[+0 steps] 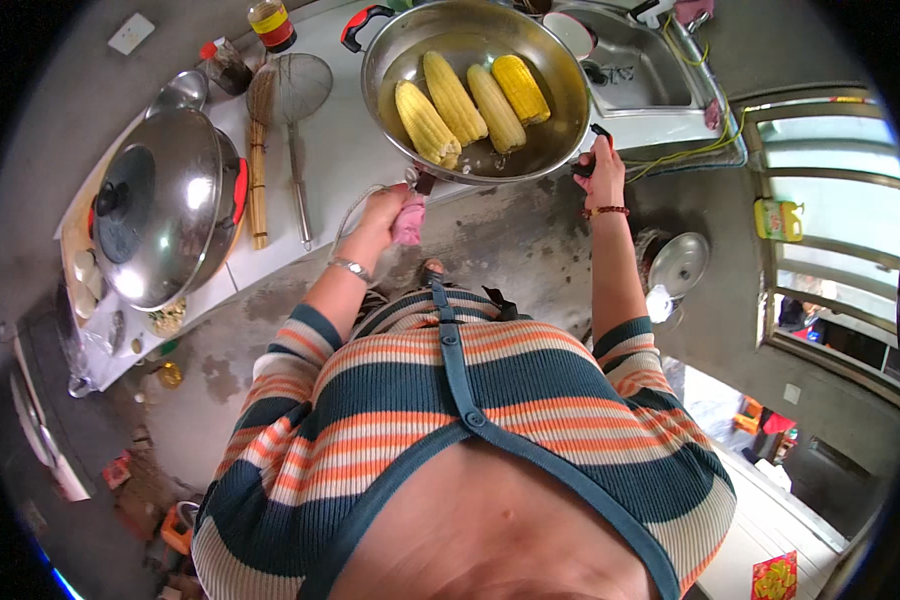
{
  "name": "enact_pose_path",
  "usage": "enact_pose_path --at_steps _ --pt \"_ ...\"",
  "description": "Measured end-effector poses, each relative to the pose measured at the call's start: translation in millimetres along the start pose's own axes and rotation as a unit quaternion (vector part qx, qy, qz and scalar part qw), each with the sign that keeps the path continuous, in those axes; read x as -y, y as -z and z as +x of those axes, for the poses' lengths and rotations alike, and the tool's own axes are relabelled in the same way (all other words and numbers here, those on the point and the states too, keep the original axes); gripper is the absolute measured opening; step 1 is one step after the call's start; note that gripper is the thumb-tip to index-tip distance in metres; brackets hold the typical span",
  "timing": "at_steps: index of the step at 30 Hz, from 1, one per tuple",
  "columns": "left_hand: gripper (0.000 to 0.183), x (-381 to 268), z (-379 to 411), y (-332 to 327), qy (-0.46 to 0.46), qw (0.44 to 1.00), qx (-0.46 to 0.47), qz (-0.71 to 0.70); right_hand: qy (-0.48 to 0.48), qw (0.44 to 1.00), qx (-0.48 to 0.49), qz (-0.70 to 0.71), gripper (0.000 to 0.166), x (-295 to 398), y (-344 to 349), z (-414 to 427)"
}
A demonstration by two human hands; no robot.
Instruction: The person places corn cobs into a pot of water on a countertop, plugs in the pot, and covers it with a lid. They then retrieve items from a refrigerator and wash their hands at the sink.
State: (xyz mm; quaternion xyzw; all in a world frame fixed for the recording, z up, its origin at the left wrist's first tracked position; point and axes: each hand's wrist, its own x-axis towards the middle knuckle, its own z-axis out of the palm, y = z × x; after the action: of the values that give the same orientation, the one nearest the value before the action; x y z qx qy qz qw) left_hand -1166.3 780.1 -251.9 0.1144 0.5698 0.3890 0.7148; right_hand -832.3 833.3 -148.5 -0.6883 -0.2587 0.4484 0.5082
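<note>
A wide steel wok (pixel 562 142) with several ears of yellow corn (pixel 442 97) and a little liquid in it rests at the sink side of the counter. My right hand (pixel 606 176) is closed around the wok's black and red side handle (pixel 602 135). Below the wok's near rim, my left hand (pixel 384 210) grips a pink cloth (pixel 409 221). Beside that cloth are a small brown part (pixel 424 182) and a grey cord (pixel 347 217); how they join is unclear. The wok's other red and black handle (pixel 356 30) is free at the upper left.
On the counter (pixel 337 135) lie a wire skimmer (pixel 296 165) and a straw brush (pixel 258 180), left of the wok. Further left stands a lidded pan (pixel 157 202). Sauce bottles (pixel 272 26) are at the back. A steel sink (pixel 645 75) with a bowl (pixel 568 34) is at the right.
</note>
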Motion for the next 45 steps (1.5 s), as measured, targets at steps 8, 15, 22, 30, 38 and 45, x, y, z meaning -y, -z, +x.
enact_pose_path --at_steps 8,15,22,30,38,45 --pt "0.022 16.9 -37.6 -11.7 -0.162 0.981 -0.062 -0.08 -0.005 1.0 0.012 -0.02 0.032 -1.7 7.4 7.1" --pt "0.023 16.3 -171.8 22.7 -0.215 0.975 -0.038 -0.05 0.011 0.999 0.018 -0.038 0.033 -7.6 7.2 3.6" --pt "0.033 42.6 -75.3 6.2 -0.138 0.982 -0.04 0.125 0.015 0.999 -0.001 -0.039 0.033 -5.1 2.3 -0.2" --pt "0.021 63.9 74.4 8.1 -0.094 0.978 -0.058 0.179 0.024 0.999 0.009 -0.039 0.032 -2.8 1.7 2.6" --pt "0.021 31.5 74.0 7.7 -0.033 0.986 0.015 0.165 0.013 0.999 0.026 -0.029 0.026 -6.2 5.5 3.4" --pt "0.017 14.9 54.6 -5.7 0.018 0.993 0.021 0.115 0.02 0.996 0.055 -0.063 0.029 -8.6 16.1 7.6"
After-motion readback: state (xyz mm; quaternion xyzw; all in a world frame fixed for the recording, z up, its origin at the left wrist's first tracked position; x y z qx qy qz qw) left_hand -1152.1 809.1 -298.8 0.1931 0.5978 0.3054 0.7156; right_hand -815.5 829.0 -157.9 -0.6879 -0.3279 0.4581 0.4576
